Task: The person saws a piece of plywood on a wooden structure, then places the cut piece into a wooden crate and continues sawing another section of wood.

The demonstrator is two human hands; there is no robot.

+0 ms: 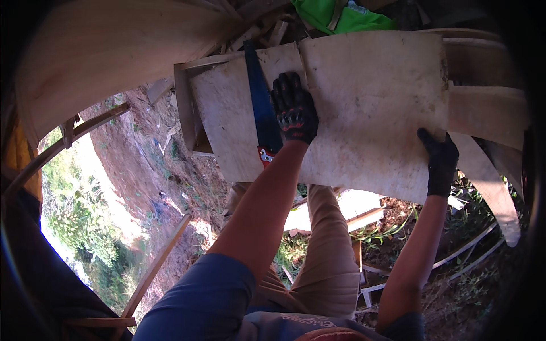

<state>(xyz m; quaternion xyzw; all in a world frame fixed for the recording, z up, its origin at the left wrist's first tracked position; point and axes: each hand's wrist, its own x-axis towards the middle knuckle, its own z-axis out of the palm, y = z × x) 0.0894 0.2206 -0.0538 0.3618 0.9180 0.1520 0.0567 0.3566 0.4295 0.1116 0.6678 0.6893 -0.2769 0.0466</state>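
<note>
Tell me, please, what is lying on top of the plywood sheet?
A blue handsaw and the gloved left hand rest on the plywood sheet; the right hand grips its edge. The saw's handle is partly hidden.

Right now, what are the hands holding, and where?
Right hand grips the pale plywood sheet at its near right corner; left hand presses flat on it.
</note>
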